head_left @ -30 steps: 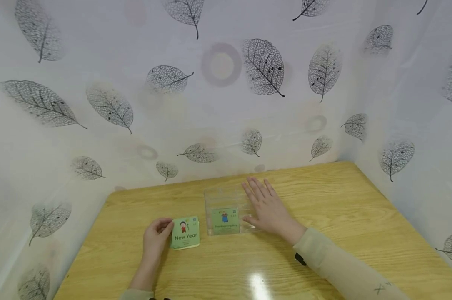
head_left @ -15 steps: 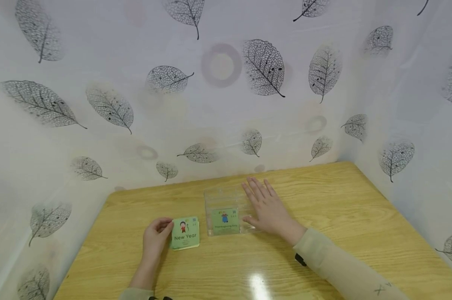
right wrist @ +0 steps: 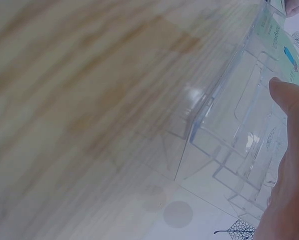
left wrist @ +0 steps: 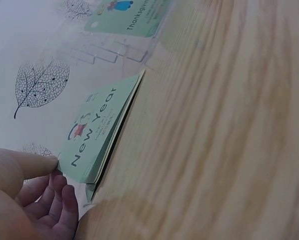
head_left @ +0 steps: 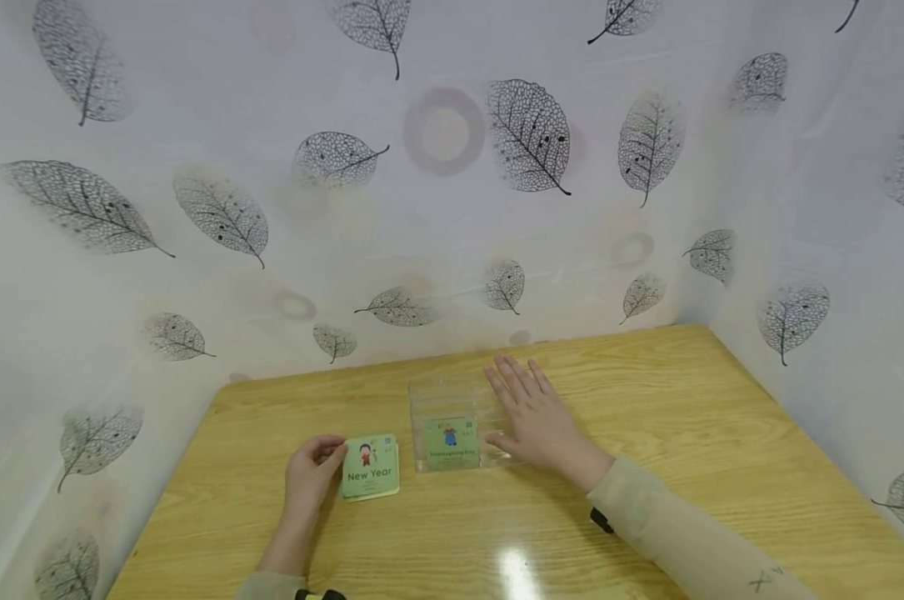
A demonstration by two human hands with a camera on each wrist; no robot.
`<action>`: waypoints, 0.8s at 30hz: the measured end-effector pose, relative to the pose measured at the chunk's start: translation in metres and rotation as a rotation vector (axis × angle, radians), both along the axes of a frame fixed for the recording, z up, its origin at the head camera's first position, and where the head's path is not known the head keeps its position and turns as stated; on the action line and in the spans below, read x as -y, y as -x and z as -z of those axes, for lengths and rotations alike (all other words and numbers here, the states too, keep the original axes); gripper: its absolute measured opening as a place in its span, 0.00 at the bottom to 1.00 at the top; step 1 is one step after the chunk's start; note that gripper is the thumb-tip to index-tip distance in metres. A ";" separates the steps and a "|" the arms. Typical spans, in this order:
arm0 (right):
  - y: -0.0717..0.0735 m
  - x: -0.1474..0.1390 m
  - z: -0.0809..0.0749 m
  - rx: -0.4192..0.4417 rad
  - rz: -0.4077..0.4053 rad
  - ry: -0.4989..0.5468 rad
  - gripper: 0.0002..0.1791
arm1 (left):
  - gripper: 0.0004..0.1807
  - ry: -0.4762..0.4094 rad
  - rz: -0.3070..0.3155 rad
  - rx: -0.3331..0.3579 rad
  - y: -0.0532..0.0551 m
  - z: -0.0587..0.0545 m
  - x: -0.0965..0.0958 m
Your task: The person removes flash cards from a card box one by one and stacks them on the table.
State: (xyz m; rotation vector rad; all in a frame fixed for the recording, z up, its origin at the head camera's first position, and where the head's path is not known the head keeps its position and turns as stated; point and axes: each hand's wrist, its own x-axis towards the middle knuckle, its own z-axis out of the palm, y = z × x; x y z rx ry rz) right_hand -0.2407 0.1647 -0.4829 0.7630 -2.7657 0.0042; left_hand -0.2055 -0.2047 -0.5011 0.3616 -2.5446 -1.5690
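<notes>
In the head view my left hand (head_left: 312, 477) pinches the left edge of a green card (head_left: 371, 465) printed "New Year", thumb at its corner. Other cards show under it at the edge in the left wrist view. To the right is a clear plastic card holder (head_left: 440, 404) with stepped tiers. A green "Thanksgiving Day" card (head_left: 452, 443) stands in its left part. My right hand (head_left: 537, 421) rests over the holder's right part, fingers straight and spread, thumb pointing left, hiding much of that side. The right wrist view shows the clear tiers (right wrist: 229, 145) beside the hand.
A wood-grain table (head_left: 646, 400) lies under everything. Behind it and at both sides hangs a pale curtain (head_left: 437, 217) with dark leaf prints. A bright light reflection shows on the tabletop near the front.
The "New Year" card has shifted very slightly at my left fingers. My right hand and the holder stay where they were.
</notes>
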 end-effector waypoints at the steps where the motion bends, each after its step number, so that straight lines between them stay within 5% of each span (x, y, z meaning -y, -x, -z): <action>1: 0.000 0.000 0.000 0.001 -0.001 0.002 0.59 | 0.13 0.001 0.005 0.002 0.000 0.000 0.000; 24: 0.001 -0.001 0.001 -0.003 -0.002 -0.008 0.59 | 0.12 -0.026 -0.001 -0.022 0.001 0.001 0.003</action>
